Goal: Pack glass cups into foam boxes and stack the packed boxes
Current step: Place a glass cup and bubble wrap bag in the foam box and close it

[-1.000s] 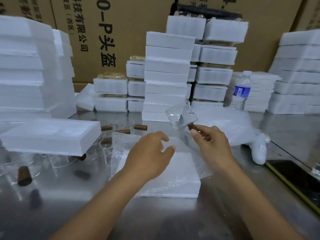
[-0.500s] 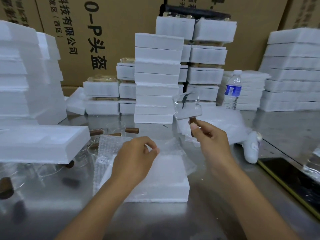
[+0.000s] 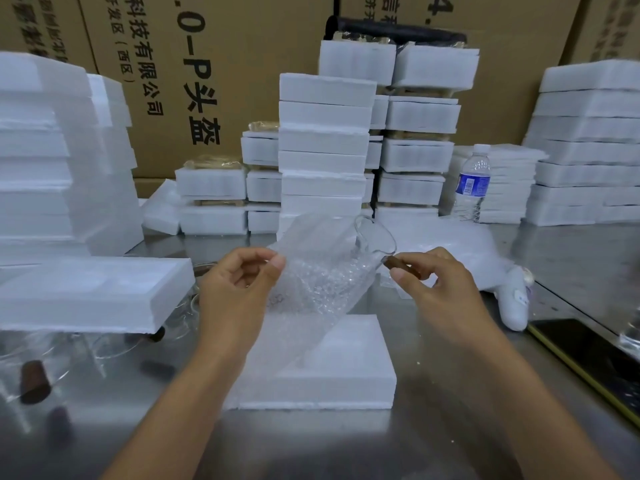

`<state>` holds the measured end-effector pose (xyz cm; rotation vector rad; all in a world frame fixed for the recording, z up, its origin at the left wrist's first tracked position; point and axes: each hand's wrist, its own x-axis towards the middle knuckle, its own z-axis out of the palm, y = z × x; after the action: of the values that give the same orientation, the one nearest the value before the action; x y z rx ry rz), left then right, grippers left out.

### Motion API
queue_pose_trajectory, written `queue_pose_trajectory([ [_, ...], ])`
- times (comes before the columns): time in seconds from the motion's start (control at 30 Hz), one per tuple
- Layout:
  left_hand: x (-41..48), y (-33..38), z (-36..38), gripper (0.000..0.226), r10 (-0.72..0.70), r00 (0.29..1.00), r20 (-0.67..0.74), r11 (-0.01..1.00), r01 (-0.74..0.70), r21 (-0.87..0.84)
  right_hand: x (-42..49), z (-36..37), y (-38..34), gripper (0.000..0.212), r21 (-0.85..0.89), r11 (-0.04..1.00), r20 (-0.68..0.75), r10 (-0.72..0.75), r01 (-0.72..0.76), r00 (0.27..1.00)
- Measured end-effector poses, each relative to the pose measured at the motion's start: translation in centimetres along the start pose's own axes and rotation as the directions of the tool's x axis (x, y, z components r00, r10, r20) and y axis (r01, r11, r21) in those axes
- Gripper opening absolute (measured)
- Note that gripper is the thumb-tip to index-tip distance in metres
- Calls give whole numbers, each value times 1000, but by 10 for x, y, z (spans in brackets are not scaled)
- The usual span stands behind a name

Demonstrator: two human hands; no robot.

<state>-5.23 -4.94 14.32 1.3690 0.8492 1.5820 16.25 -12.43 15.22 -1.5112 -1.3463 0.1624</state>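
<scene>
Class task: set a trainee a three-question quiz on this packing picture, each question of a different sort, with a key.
1. True or false: the right hand pinches the glass cup by its brown handle.
2. The left hand pinches: A) bubble wrap B) a water bottle C) a foam lid?
3. Is the cup already inside the nearest foam box?
Key: 1 true; 2 A; 3 no.

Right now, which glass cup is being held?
The glass cup whose brown handle the right hand pinches; the other cups lie on the table, left.
</scene>
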Motion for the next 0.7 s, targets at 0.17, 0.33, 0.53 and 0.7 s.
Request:
queue_pose_trajectory([
  [0.17, -2, 7, 1, 11, 49, 998, 41, 999, -50, 6, -2, -6, -5, 25, -45, 997, 150, -52, 60, 987],
  [0.33, -10, 15, 6, 6, 158, 972, 174, 984, -169, 50, -6, 2, -12, 14, -81, 994, 260, -54, 78, 964],
  [0.53, -22, 18, 12, 16, 461, 801, 383, 794, -565, 226, -13, 15, -17, 9, -68, 996, 285, -40, 62, 958],
  [0.7, -28, 20, 14, 4, 570, 696, 436, 685, -696, 215, -18, 25, -22, 43, -4, 998, 345, 53, -55, 937],
])
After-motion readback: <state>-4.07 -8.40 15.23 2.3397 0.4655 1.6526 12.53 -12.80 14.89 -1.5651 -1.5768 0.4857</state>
